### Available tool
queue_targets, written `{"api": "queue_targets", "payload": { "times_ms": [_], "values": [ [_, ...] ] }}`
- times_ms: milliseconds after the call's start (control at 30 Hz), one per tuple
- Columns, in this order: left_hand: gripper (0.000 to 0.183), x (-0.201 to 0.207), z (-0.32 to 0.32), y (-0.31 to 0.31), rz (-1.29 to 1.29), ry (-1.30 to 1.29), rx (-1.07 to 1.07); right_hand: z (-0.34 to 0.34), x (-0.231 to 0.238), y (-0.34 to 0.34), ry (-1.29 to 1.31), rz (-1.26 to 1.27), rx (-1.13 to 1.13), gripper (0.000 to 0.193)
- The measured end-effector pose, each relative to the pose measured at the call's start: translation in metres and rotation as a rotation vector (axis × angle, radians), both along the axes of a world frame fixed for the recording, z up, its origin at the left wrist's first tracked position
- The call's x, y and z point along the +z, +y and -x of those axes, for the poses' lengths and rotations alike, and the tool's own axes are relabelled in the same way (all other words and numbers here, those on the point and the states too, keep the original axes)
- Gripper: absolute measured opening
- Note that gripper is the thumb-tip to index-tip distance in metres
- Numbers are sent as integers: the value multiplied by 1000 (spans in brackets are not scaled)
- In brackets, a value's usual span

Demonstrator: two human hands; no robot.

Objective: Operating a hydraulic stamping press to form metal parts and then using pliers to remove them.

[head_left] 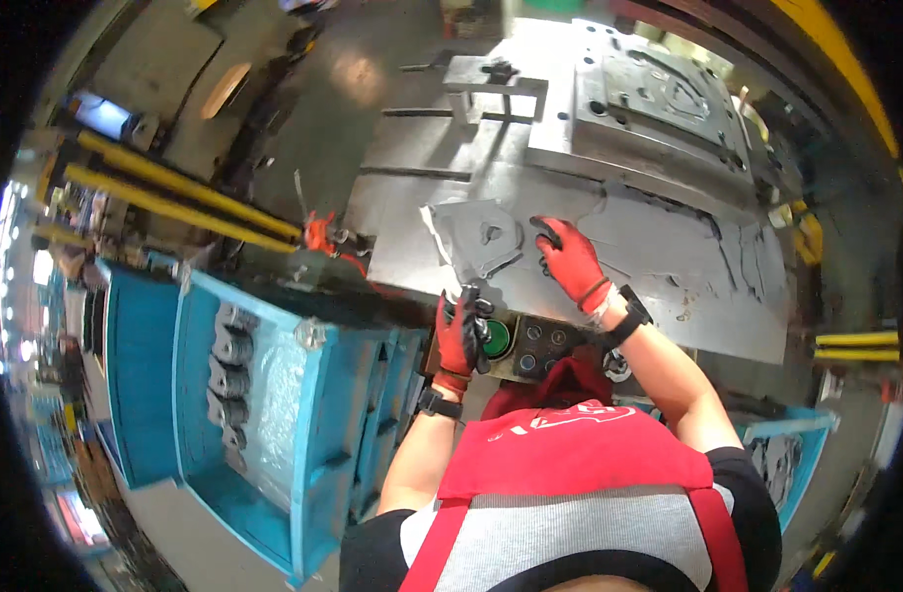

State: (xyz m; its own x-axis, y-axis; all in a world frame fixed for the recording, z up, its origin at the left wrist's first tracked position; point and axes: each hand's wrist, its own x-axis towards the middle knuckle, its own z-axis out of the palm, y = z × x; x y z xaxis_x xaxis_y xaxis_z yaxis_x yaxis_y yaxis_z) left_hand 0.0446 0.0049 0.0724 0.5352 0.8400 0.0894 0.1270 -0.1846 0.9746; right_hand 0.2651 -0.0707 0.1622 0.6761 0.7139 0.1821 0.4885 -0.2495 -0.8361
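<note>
A thin grey sheet-metal piece (483, 237) with a shaped raised or cut middle lies near the front left of the steel press bed (570, 202). My left hand (457, 337), in a red glove with black palm and fingertips, is at the bed's front edge just below the sheet's near corner. Its fingers point up and apart; whether they touch the sheet I cannot make out. To the right of the sheet, my gloved right hand (574, 260) hovers over the bed, thumb and fingers parted and slightly curled, holding nothing visible.
A heavy die block (659, 109) stands at the back right of the bed, a steel bridge-shaped block (491, 79) behind the sheet. Below my left hand is a control box with a green button (495, 338). Blue bins with metal parts (230, 365) stand left; another blue bin (812, 429) right.
</note>
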Motion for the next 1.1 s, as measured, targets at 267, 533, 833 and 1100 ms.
{"api": "queue_targets", "payload": {
  "times_ms": [267, 533, 833, 1100],
  "values": [
    [55, 17, -46, 18, 259, 12, -176, -41, 52, -152, 395, -93, -341, 27],
    [51, -21, -50, 54, 1017, -496, -581, -172, 36, -356, -38, -39, -975, 34],
    [35, 78, -20, -25, 326, -159, 10, -383, -40, -374, 244, 80, -899, 53],
    [29, 136, -19, -147, -6, 49, 213, -408, -3, -362, -79, 422, -1014, 27]
  ]
}}
